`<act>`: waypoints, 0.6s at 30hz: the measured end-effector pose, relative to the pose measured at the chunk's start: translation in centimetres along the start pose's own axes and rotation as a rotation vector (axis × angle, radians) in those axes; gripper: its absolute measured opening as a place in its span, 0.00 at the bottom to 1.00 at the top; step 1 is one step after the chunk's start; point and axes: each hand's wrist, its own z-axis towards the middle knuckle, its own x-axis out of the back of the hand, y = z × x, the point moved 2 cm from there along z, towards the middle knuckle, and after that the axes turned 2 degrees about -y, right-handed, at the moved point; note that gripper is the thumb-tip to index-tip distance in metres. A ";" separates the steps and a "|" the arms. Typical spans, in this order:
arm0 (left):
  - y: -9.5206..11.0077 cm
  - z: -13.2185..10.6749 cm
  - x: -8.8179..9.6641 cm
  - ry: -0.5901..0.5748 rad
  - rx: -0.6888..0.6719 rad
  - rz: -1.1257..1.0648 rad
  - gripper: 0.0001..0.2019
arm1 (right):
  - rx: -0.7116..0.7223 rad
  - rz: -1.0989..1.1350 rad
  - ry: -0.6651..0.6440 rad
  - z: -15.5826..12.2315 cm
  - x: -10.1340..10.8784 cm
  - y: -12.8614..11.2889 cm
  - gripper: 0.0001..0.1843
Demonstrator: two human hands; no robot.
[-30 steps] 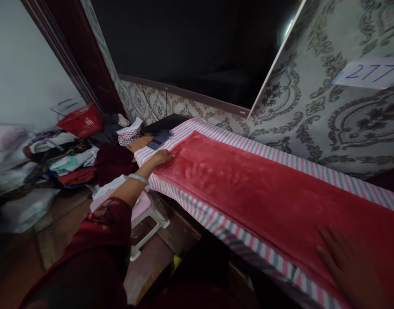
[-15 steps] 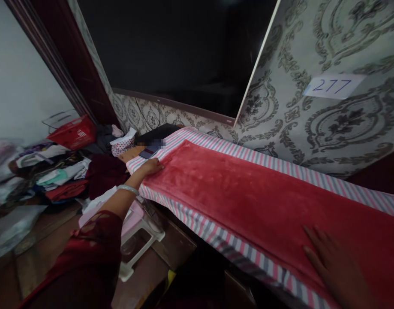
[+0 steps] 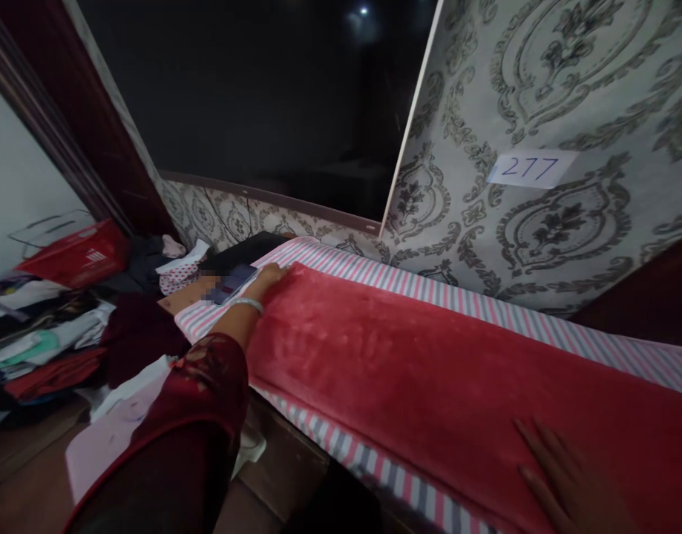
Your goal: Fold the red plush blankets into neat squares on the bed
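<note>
A long folded red plush blanket (image 3: 407, 348) lies over a pink, grey and white striped cloth (image 3: 430, 297). At its far left corner my left hand (image 3: 274, 279) has its fingers bent together on the blanket's edge; the fingertips are partly hidden. My right hand (image 3: 568, 475) rests flat on the plush nearer to me, fingers spread, its lower part dim. A phone (image 3: 236, 283) lies on the striped cloth just left of my left hand.
Behind the surface, a large dark television (image 3: 274, 111) hangs on the patterned wall, beside a paper marked 277 (image 3: 533, 169). Piled clothes (image 3: 51, 348) and a red basket (image 3: 76, 254) are at left. A pink and white stool (image 3: 115, 430) stands below my left arm.
My left hand has moved from the blanket's left edge to its far left corner. My right hand stays spread on the plush. The view has shifted a little to the right.
</note>
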 end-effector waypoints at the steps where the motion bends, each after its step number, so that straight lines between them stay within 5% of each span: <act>1: 0.6 0.4 -0.2 0.010 0.001 -0.001 0.28 | -0.006 0.006 -0.007 0.0 0.1 -0.1 0.36; 7: 3.3 0.4 -2.6 0.094 -0.003 0.022 0.23 | -0.025 0.035 -0.040 0.0 1.6 -1.1 0.35; 13: 4.1 1.4 -1.1 0.312 -0.064 0.048 0.25 | -0.056 0.050 -0.102 -0.1 2.7 -1.0 0.36; 18: 3.7 3.3 -2.8 0.238 -0.067 0.066 0.22 | -0.047 0.000 -0.099 -0.6 2.5 -1.8 0.37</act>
